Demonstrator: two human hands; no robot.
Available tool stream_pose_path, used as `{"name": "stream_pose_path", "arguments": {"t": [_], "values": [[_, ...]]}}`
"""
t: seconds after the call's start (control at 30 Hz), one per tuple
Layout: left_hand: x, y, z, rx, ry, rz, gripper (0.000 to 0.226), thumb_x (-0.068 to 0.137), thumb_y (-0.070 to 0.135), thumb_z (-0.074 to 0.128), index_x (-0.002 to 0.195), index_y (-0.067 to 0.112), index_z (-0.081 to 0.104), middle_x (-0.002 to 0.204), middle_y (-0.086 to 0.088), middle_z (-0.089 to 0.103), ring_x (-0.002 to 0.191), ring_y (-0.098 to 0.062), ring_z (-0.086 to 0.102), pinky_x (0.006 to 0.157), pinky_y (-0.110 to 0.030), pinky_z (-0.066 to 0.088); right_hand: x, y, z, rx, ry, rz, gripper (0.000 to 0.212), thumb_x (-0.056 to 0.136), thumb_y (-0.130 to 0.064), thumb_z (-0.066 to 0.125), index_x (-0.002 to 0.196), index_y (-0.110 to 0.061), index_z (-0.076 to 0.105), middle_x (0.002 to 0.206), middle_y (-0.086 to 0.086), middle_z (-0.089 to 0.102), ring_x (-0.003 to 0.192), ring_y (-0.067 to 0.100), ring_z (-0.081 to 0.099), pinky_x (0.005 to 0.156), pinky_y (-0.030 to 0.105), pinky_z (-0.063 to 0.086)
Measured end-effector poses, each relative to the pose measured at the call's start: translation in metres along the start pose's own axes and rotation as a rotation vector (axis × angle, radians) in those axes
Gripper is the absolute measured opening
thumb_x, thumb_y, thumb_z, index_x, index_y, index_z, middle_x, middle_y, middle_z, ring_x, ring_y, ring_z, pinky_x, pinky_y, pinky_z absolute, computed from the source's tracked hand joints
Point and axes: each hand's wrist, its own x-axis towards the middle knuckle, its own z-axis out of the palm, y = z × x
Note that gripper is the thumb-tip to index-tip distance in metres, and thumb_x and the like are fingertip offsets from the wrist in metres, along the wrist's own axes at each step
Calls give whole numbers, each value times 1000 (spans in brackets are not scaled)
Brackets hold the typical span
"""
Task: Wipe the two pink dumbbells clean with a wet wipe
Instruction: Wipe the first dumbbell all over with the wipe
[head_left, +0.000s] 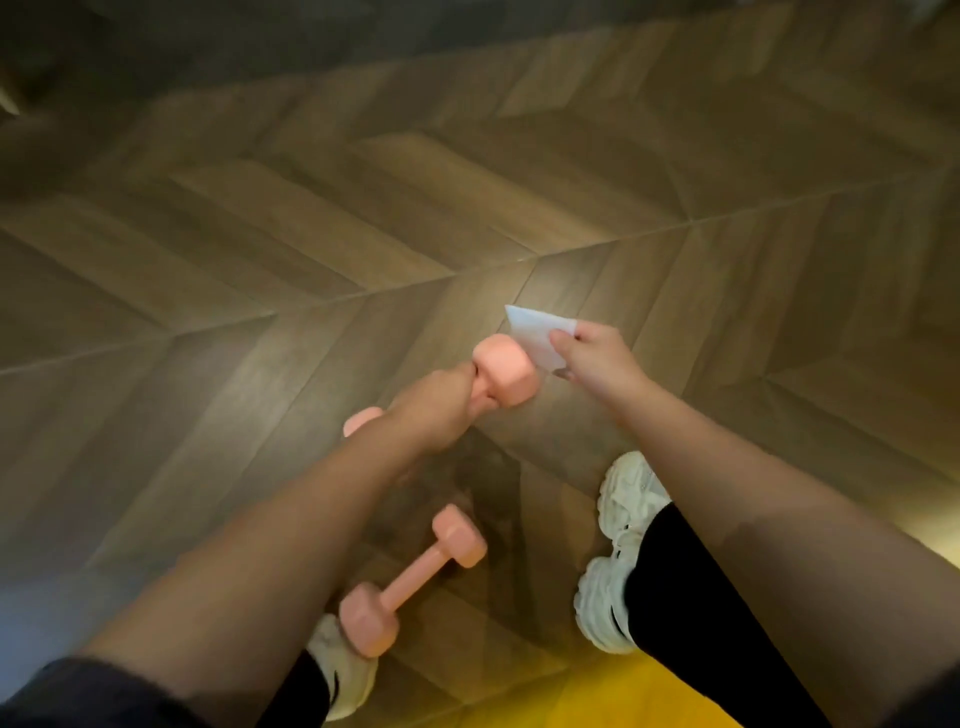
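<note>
My left hand (441, 402) grips the handle of one pink dumbbell (506, 371) and holds it up above the floor; its far head points toward my right hand, and its near head peeks out behind my wrist. My right hand (597, 358) pinches a white wet wipe (537, 332) just right of that far head, close to it or touching it. The second pink dumbbell (415, 577) lies on the wooden floor between my feet, below my left forearm.
The wooden herringbone floor (311, 234) spreads out ahead. My white sneakers (621, 545) stand on it, the left one partly hidden by the lying dumbbell. A yellow surface (623, 696) shows at the bottom edge.
</note>
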Motion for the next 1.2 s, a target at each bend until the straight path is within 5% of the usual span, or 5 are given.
{"name": "stream_pose_path", "arguments": {"t": [0.4, 0.67, 0.83, 1.0, 1.2], "values": [[-219, 83, -135, -283, 416, 201, 63, 89, 69, 49, 130, 21, 50, 115, 4, 64, 90, -11, 60, 81, -31, 47, -197, -141, -52, 158, -160, -641, 32, 96, -21, 53, 73, 1, 61, 67, 1, 45, 65, 5, 40, 64, 26, 30], [-243, 73, -106, -315, 521, 144, 83, 72, 86, 35, 131, 29, 47, 108, 11, 67, 95, -12, 63, 87, -43, 52, -229, -146, -30, 183, -338, -754, 34, 104, -5, 42, 105, -26, 69, 108, -19, 68, 105, -11, 60, 92, 9, 40], [-240, 70, -114, -175, 545, 134, 81, 72, 88, 28, 121, 28, 49, 94, 15, 64, 84, -11, 61, 77, -39, 51, -218, -144, -30, 129, -268, -732, 54, 105, -5, 39, 75, -38, 69, 61, -31, 61, 66, -15, 55, 68, 3, 37], [-235, 73, -111, -149, 540, 142, 80, 71, 90, 26, 117, 28, 50, 88, 16, 63, 80, -8, 60, 73, -39, 52, -214, -140, -29, 144, -280, -762, 27, 103, -17, 44, 114, -25, 67, 108, -14, 72, 105, -2, 62, 92, 15, 45], [-234, 68, -111, -189, 499, 152, 79, 71, 89, 27, 118, 29, 50, 93, 13, 66, 84, -11, 62, 77, -43, 52, -209, -132, -33, 126, -279, -698, 35, 95, -29, 45, 82, -45, 72, 80, -24, 70, 83, -6, 59, 82, 16, 44]]}}
